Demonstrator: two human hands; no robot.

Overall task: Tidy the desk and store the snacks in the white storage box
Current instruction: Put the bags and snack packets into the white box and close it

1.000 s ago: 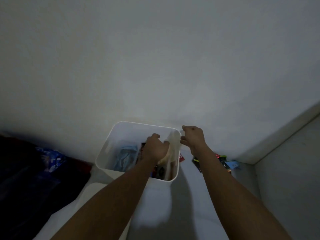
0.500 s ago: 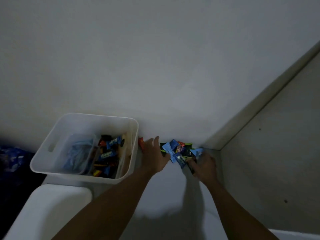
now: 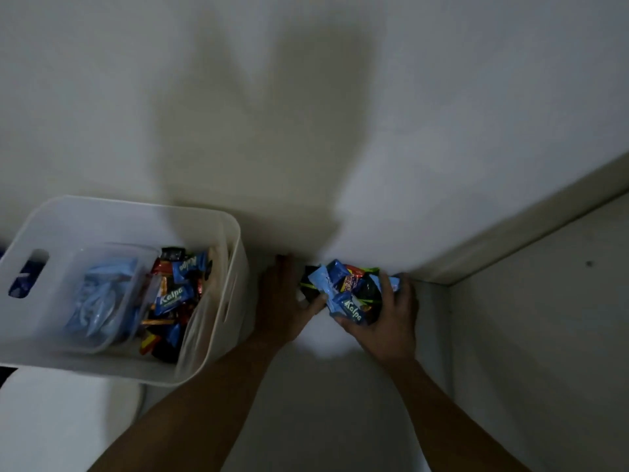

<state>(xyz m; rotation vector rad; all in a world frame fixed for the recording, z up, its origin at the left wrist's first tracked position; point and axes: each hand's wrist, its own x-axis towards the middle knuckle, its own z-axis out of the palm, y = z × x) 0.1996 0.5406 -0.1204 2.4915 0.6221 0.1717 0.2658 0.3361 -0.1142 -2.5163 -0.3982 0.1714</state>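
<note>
Beside white storage box, left hand flat, right hand gripping snacks

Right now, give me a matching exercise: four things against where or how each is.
1 white storage box
2 snack pile
3 left hand
4 right hand

A grips the pile's right side
B at the left, partly filled with snacks
C flat between box and pile
D by the wall, between the hands

Pairs: 1-B, 2-D, 3-C, 4-A
</note>
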